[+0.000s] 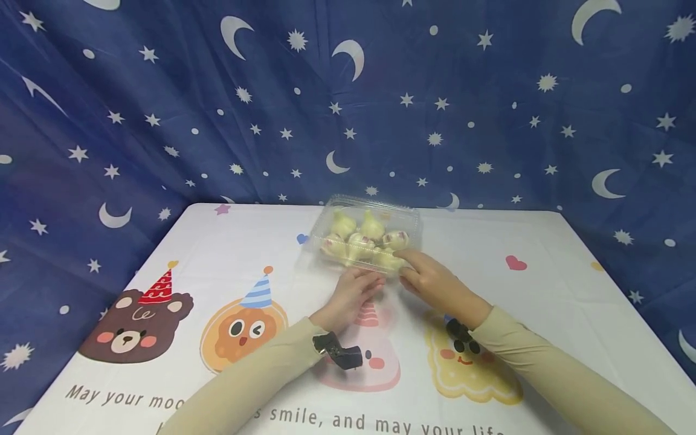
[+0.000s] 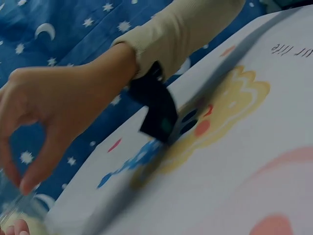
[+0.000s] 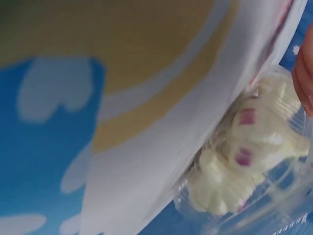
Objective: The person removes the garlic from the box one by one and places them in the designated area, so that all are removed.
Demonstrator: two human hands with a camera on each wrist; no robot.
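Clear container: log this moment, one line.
Clear container: on table, pale bulbs inside; left hand: at front edge; right hand: at front right corner

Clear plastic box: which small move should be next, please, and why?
Perhaps the right hand should test the near edge of the clear plastic box: the left hand is at that side too, pale bulbs lie inside, and whether it is fastened cannot be told.

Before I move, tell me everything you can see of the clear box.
The clear box looks like thin, see-through plastic, roughly rectangular with a ridged rim. Inside are several pale, garlic-like bulbs, some with purplish patches. It sits near the middle of the far edge of the white tablecloth, slightly askew. The left hand is at its front edge; the right hand appears to pinch its front right part. Whether its lid is fully fastened, I cannot tell.
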